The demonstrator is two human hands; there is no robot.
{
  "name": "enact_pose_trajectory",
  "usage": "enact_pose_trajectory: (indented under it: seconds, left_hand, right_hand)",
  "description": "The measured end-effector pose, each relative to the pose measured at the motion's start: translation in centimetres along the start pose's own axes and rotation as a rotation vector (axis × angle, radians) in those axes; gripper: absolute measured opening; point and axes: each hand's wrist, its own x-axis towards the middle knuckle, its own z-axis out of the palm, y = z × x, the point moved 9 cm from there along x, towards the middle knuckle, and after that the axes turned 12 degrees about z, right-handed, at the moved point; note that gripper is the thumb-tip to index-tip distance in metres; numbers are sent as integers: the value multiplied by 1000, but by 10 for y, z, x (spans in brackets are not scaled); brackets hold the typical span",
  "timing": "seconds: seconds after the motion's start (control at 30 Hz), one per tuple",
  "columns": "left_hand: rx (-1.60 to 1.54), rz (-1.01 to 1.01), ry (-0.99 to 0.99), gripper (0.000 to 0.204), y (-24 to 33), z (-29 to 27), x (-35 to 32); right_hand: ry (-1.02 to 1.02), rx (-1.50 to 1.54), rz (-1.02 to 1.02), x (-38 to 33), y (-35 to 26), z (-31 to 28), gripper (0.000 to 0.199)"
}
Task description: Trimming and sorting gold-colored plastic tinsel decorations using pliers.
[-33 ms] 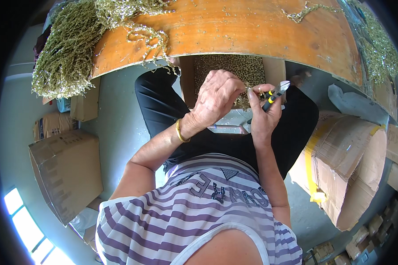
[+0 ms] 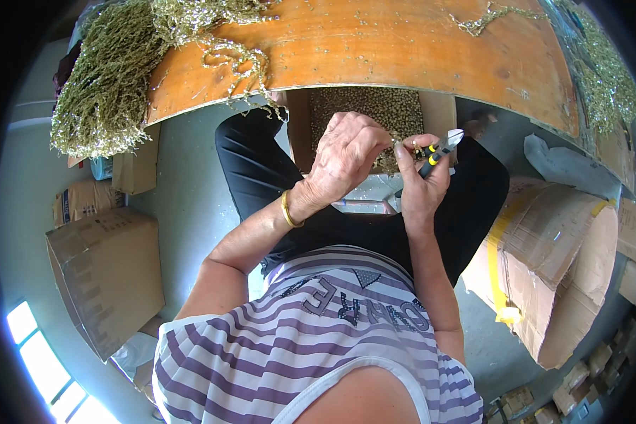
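Note:
My left hand (image 2: pixel 348 152), a gold bangle on its wrist, is closed in a pinch at one end of a short piece of glittery gold bead strand (image 2: pixel 394 143). Close beside it, my right hand (image 2: pixel 424 185) is closed round diagonal cutting pliers (image 2: pixel 432 163) with black and yellow handles, their metal jaws pointing up and to the right. Its thumb and fingertips meet the strand too. Just beyond both hands, a cardboard box (image 2: pixel 438 113) full of small gold beads (image 2: pixel 364 107) stands partly under the table edge. My fingers hide part of the strand.
An orange wooden table (image 2: pixel 374 42) curves across the far side, with a thick heap of gold garland (image 2: pixel 109 85) at its left and a loose strand (image 2: pixel 498 15) at the right. Cardboard boxes stand on the floor at left (image 2: pixel 113 275) and right (image 2: pixel 544 247).

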Motion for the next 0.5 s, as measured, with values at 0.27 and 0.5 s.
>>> enact_pose_trajectory:
  seconds: [0.27, 0.5]
  left_hand:
    - [-112, -118, -7, 18, -10, 6, -3]
    - [-296, -213, 28, 15, -22, 6, -6]
  right_hand:
    - [1, -85, -74, -1, -2, 1, 24]
    - [7, -102, -39, -1, -2, -4, 29]
